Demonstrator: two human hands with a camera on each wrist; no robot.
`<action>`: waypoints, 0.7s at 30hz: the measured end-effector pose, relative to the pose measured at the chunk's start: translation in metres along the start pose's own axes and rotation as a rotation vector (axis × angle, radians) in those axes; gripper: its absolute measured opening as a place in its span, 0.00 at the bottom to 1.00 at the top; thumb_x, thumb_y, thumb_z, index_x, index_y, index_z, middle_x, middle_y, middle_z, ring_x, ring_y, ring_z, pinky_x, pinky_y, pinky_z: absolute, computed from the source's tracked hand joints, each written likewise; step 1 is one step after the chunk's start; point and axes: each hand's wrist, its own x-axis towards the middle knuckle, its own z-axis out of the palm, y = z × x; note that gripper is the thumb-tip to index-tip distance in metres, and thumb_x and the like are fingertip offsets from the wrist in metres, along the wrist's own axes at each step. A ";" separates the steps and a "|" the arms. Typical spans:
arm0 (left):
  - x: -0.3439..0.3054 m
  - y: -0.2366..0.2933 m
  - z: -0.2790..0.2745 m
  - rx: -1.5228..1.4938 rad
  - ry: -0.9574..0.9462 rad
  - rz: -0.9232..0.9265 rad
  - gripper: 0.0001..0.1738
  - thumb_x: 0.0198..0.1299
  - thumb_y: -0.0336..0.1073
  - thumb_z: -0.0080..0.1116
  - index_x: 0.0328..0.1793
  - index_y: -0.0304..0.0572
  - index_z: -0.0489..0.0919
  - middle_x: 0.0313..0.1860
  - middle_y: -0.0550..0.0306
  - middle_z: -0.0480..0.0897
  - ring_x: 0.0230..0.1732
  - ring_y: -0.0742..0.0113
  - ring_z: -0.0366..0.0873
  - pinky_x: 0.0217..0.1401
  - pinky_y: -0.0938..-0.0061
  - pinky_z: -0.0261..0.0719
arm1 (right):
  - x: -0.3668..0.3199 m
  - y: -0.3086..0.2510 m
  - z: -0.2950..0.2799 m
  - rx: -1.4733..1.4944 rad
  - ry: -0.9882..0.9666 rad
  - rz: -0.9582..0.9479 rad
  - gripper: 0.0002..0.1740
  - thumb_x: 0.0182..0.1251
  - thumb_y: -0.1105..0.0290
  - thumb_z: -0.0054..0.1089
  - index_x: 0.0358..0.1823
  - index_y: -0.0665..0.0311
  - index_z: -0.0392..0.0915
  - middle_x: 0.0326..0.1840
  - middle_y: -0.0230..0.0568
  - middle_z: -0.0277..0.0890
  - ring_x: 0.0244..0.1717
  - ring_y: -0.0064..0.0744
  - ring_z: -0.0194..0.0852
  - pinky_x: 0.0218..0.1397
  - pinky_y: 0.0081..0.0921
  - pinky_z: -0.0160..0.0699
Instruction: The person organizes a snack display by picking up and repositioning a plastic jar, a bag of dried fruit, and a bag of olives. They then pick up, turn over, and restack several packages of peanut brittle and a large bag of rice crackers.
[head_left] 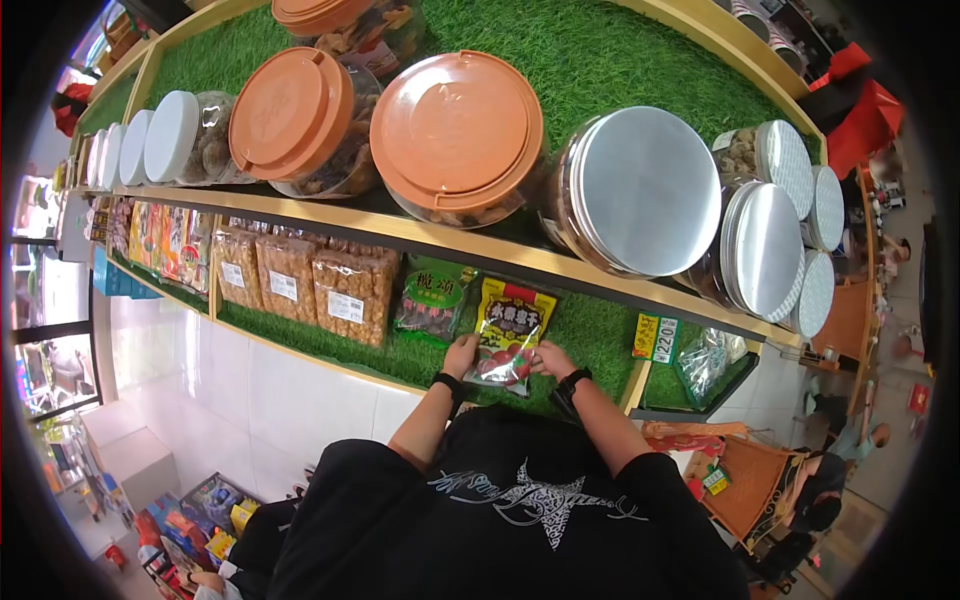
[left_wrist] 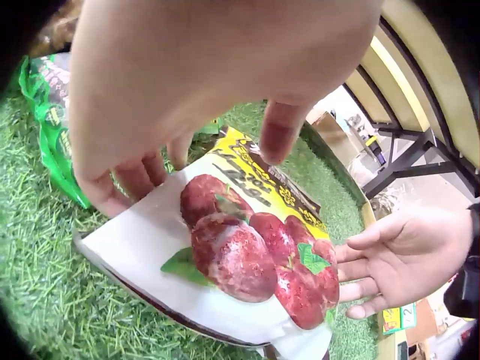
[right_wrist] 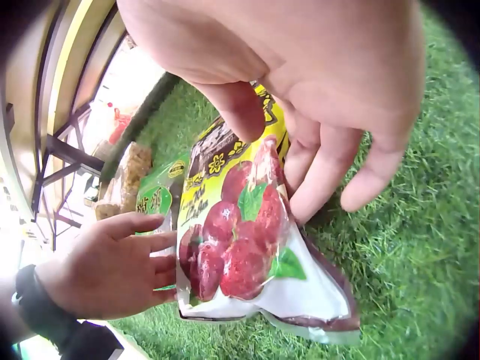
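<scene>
A bag of dried fruit [head_left: 505, 335], yellow and clear with a red fruit picture, lies face up on green artificial turf between both hands. My left hand [head_left: 461, 357] is at its left side; the right wrist view shows this hand's fingers [right_wrist: 161, 262] extended against the bag's edge. My right hand [head_left: 552, 358] is at the opposite side, its fingers [left_wrist: 360, 289] straight along the edge in the left wrist view. Both thumbs are held over the printed front. Just left of this bag lies a green-labelled bag [head_left: 432, 298].
Brown snack packs [head_left: 350, 295] stand farther left on the lower shelf. Above, a wooden shelf edge [head_left: 420, 235] carries large jars with orange lids [head_left: 455, 125] and silver lids [head_left: 650, 190]. A price sign [head_left: 655, 338] stands to the right.
</scene>
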 end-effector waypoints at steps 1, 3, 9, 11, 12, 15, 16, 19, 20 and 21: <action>-0.004 -0.004 -0.003 -0.001 -0.026 -0.011 0.24 0.51 0.46 0.52 0.43 0.30 0.74 0.29 0.49 0.77 0.32 0.65 0.74 0.36 0.75 0.70 | -0.002 0.004 0.001 0.003 -0.020 0.008 0.16 0.57 0.58 0.49 0.42 0.60 0.64 0.39 0.41 0.74 0.34 0.33 0.77 0.30 0.26 0.64; -0.016 0.002 -0.004 -0.143 -0.114 -0.068 0.17 0.52 0.45 0.54 0.31 0.35 0.77 0.20 0.59 0.75 0.20 0.73 0.70 0.24 0.79 0.67 | -0.004 0.011 0.003 0.034 -0.036 0.024 0.16 0.57 0.67 0.52 0.44 0.63 0.62 0.36 0.44 0.74 0.31 0.34 0.78 0.21 0.23 0.66; -0.046 0.039 -0.006 0.002 -0.220 -0.019 0.06 0.51 0.33 0.56 0.28 0.40 0.72 0.16 0.66 0.70 0.15 0.78 0.63 0.17 0.81 0.60 | -0.014 0.023 0.007 0.118 -0.010 -0.232 0.14 0.56 0.72 0.51 0.44 0.67 0.66 0.29 0.39 0.74 0.28 0.31 0.75 0.23 0.27 0.68; -0.055 0.050 -0.004 -0.014 -0.251 -0.045 0.03 0.50 0.30 0.55 0.31 0.42 0.72 0.18 0.66 0.70 0.17 0.79 0.64 0.19 0.84 0.60 | 0.009 0.042 -0.005 0.030 0.031 -0.327 0.11 0.55 0.73 0.52 0.40 0.68 0.68 0.27 0.38 0.73 0.26 0.29 0.72 0.23 0.26 0.67; -0.060 0.057 -0.002 -0.002 -0.260 -0.034 0.03 0.50 0.30 0.55 0.31 0.42 0.72 0.18 0.66 0.70 0.17 0.79 0.64 0.19 0.84 0.60 | 0.015 0.048 -0.010 -0.068 0.069 -0.406 0.09 0.54 0.73 0.52 0.36 0.68 0.70 0.25 0.38 0.72 0.24 0.27 0.70 0.23 0.24 0.66; -0.075 0.080 0.009 0.030 -0.239 0.089 0.04 0.50 0.30 0.54 0.33 0.40 0.73 0.21 0.66 0.71 0.21 0.80 0.65 0.24 0.84 0.61 | -0.011 0.036 -0.020 -0.058 0.165 -0.442 0.06 0.52 0.73 0.54 0.30 0.68 0.68 0.22 0.36 0.70 0.21 0.25 0.68 0.23 0.23 0.64; -0.075 0.083 0.014 0.008 -0.237 0.186 0.03 0.50 0.29 0.54 0.30 0.39 0.73 0.21 0.65 0.71 0.23 0.80 0.65 0.25 0.84 0.63 | -0.028 0.029 -0.023 0.002 0.172 -0.452 0.07 0.52 0.73 0.54 0.28 0.67 0.68 0.22 0.36 0.70 0.22 0.24 0.68 0.23 0.23 0.65; -0.088 0.116 0.031 0.047 -0.288 0.273 0.03 0.51 0.29 0.55 0.28 0.38 0.72 0.18 0.69 0.66 0.22 0.81 0.60 0.25 0.84 0.58 | -0.072 0.020 -0.042 0.127 0.161 -0.534 0.06 0.54 0.74 0.53 0.29 0.66 0.66 0.24 0.35 0.70 0.25 0.22 0.68 0.27 0.18 0.66; -0.095 0.127 0.038 0.063 -0.305 0.274 0.03 0.51 0.29 0.55 0.28 0.38 0.72 0.18 0.69 0.66 0.22 0.81 0.60 0.25 0.84 0.58 | -0.084 0.020 -0.048 0.130 0.149 -0.596 0.05 0.56 0.75 0.51 0.30 0.64 0.65 0.26 0.34 0.70 0.27 0.19 0.69 0.29 0.15 0.67; -0.099 0.137 0.045 0.063 -0.333 0.342 0.04 0.51 0.29 0.55 0.28 0.38 0.72 0.18 0.69 0.65 0.22 0.81 0.59 0.25 0.84 0.58 | -0.099 0.019 -0.054 0.118 0.176 -0.626 0.04 0.55 0.76 0.51 0.30 0.65 0.65 0.28 0.36 0.72 0.29 0.21 0.70 0.32 0.16 0.68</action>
